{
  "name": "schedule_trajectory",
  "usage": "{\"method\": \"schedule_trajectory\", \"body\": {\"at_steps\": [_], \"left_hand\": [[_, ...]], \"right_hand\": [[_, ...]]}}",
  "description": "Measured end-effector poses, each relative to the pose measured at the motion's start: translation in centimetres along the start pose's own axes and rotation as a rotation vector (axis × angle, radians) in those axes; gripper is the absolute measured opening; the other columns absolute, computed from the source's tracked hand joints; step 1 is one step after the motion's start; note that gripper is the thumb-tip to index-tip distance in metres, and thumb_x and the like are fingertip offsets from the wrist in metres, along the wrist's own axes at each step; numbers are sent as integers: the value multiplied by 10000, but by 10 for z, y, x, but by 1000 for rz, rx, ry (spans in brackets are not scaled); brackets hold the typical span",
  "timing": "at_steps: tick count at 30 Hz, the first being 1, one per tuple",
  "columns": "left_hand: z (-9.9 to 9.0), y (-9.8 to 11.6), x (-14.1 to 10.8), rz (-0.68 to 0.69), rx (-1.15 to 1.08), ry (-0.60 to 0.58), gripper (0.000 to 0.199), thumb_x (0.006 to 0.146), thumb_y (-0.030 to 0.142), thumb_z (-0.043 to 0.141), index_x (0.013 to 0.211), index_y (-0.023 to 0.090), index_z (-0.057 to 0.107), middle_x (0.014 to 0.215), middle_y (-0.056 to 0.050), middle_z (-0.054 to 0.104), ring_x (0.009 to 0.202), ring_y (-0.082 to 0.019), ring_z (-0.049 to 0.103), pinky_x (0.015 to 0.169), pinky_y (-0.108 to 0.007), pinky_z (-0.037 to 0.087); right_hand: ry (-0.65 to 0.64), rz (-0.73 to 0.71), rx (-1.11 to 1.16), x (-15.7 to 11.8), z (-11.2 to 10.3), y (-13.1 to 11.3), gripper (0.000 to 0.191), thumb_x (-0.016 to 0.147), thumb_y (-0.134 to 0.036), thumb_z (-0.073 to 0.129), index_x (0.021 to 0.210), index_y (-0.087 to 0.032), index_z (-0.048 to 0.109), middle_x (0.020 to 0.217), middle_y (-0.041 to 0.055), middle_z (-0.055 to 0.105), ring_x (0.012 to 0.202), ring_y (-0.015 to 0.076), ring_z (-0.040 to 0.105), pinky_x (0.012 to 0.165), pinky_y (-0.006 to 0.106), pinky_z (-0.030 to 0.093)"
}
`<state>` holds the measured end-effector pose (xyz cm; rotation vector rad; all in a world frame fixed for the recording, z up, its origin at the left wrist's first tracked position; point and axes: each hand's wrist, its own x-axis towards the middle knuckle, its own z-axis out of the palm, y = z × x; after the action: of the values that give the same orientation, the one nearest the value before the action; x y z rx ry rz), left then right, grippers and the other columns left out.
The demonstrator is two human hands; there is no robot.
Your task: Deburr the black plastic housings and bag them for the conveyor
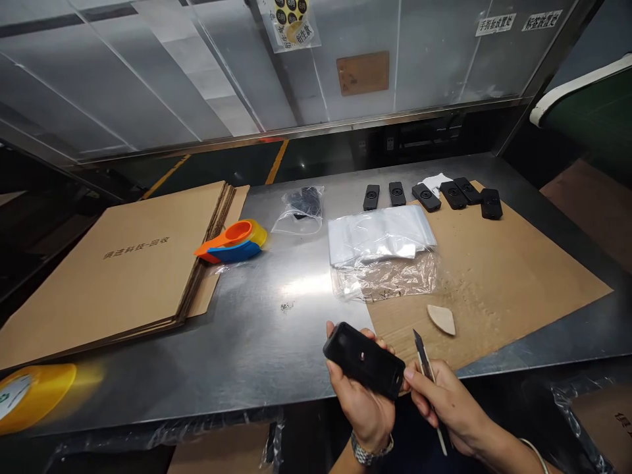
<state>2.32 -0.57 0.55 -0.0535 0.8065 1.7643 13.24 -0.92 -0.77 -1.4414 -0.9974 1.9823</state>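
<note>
Case, black and oblong, lies aslant in your left hand, at 12 o'clock from your wrist. Left grip: thumb along the near edge, fingers at the far edge, closed about the case. Upper face bears a small light mark. Your right hand sits at 4 o'clock from the case; grip narrow, closed round a slim knife, blade up between 11 and 12 o'clock and apart from the case. Right thumb tip is at the case's 4 o'clock end; you cannot tell whether it touches.

Bearings from the case, on your desk: pale wedge at 2 o'clock, on a cardboard sheet; clear bags at 12; six small black units beyond, 12 to 1; orange-and-blue tape dispensers between 10 and 11; cardboard stack at 10.
</note>
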Motion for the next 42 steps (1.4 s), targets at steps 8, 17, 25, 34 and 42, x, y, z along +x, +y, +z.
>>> {"method": "schedule_trajectory", "body": {"at_steps": [8,17,25,34,42], "left_hand": [[2,-4,-6,118,-28,0,416,818,552,416,1228,483,426,832,5,595,680,-167,550,646,-326,501],[6,-7,-8,153,-40,13,412,806,553,441,1212,483,441,822,7,593,677,-167,542,650,-333,502],[5,-7,-8,120,-52,30,436,804,550,450,1233,481,422,837,-2,595,683,-171,546,650,-331,505],[-1,-4,3,-33,-61,153,433,841,527,377,1260,430,424,835,-28,604,672,-178,578,627,-341,506],[-1,-2,6,-141,-69,167,411,868,480,367,1262,391,440,823,-35,603,661,-182,593,623,-337,505]], "right_hand": [[6,32,185,1,11,0,234,732,-377,510,629,-171,471,379,-91,383,323,33,262,343,169,173],[6,-14,247,2,12,3,216,729,-312,514,586,-192,403,368,-98,373,310,30,256,327,164,161],[20,-19,243,4,13,6,283,781,-395,505,612,-190,408,372,-99,374,308,28,239,320,156,162],[61,-152,67,1,5,14,248,797,-302,488,583,-190,431,400,-83,377,335,47,292,326,164,231],[51,-944,-709,-5,-21,8,278,859,-122,481,1110,-168,589,690,35,614,610,146,574,551,252,427]]}}
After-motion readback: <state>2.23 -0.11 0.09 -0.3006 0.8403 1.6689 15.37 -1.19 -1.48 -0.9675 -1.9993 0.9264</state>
